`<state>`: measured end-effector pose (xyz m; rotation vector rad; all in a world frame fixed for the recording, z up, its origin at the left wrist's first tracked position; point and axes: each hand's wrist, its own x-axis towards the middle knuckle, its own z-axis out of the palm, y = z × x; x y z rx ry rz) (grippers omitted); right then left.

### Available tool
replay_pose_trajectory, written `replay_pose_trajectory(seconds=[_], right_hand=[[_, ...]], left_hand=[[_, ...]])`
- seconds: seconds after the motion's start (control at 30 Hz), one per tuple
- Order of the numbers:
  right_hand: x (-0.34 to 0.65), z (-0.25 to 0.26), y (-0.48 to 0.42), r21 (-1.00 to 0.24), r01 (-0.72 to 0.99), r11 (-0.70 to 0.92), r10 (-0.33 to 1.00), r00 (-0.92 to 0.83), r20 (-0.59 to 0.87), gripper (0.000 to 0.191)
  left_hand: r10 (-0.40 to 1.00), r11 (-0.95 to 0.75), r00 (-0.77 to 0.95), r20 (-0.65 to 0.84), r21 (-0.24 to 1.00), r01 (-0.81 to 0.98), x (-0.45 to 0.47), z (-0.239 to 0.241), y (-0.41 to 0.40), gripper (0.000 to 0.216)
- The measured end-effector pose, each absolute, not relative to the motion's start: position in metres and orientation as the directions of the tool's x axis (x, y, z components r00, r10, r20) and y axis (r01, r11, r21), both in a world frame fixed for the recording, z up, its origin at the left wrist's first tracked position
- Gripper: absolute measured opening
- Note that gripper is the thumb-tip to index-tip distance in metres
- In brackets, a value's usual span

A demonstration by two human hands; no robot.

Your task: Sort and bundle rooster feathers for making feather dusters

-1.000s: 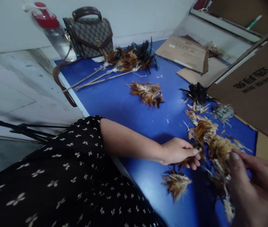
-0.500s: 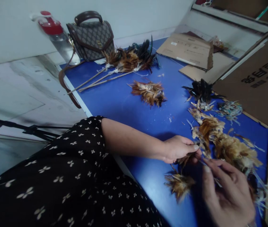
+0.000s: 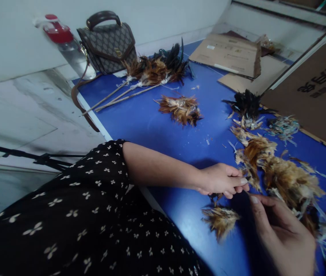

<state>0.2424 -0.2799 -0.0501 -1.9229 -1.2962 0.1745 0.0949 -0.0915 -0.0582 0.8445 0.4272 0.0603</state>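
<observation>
My left hand (image 3: 227,179) is closed in a pinch above the blue table, with dark brown feathers (image 3: 216,197) showing just under its fingers. Close by on the right, my right hand (image 3: 285,230) pinches thumb against forefinger; whatever lies between those tips is too small to make out. The fingertips of the two hands nearly meet. Below them a small tuft of brown feathers (image 3: 220,221) rests on the table. A large heap of tan feathers (image 3: 292,180) lies beyond my right hand, which partly covers its near end.
Black feathers (image 3: 246,105) and a bluish-white stringy bundle (image 3: 283,127) lie by a cardboard box (image 3: 309,96). A brown feather bunch (image 3: 180,109) is mid-table. Feather dusters (image 3: 154,73) with sticks, a handbag (image 3: 107,44), a bottle (image 3: 71,51) and flattened cardboard (image 3: 227,53) stand or lie at the back.
My right hand's fingers have drawn together into a pinch and shifted slightly down and right. Fewer feathers show under my left hand. The view has shifted a little.
</observation>
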Motion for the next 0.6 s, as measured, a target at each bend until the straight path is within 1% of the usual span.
replay_pose_trajectory(seconds=[0.07, 0.17, 0.23, 0.3, 0.4, 0.53, 0.6], right_hand=[[0.242, -0.048, -0.279, -0.639, 0.761, -0.114, 0.847, 0.41, 0.338, 0.026], [0.242, -0.043, -0.277, -0.574, 0.818, -0.023, 0.863, 0.307, 0.402, 0.017], [0.243, -0.038, -0.275, -0.534, 0.844, 0.043, 0.869, 0.233, 0.437, 0.011], [0.243, -0.033, -0.275, -0.497, 0.863, 0.089, 0.867, 0.179, 0.465, 0.007], [0.244, -0.03, -0.277, -0.468, 0.879, 0.091, 0.859, 0.169, 0.483, 0.004], [0.25, -0.036, -0.284, -0.468, 0.883, 0.025, 0.842, 0.234, 0.486, 0.005], [0.254, -0.04, -0.287, -0.461, 0.887, 0.017, 0.835, 0.241, 0.495, 0.006]], left_hand=[[0.273, 0.539, 0.903, -0.332, 0.83, 0.143, 0.093, -0.059, -0.091, 0.024], [0.313, 0.268, 0.9, -0.304, 0.937, 0.223, 0.091, -0.057, -0.088, 0.021], [0.288, 0.108, 0.921, -0.262, 0.965, 0.241, 0.091, -0.055, -0.085, 0.024], [0.24, 0.014, 0.945, -0.224, 0.974, 0.227, 0.092, -0.055, -0.083, 0.025], [0.168, -0.002, 0.964, -0.207, 0.978, 0.21, 0.094, -0.056, -0.082, 0.021], [0.106, 0.042, 0.97, -0.219, 0.976, 0.216, 0.094, -0.058, -0.082, 0.017], [0.089, 0.072, 0.97, -0.225, 0.973, 0.219, 0.093, -0.057, -0.082, 0.016]])
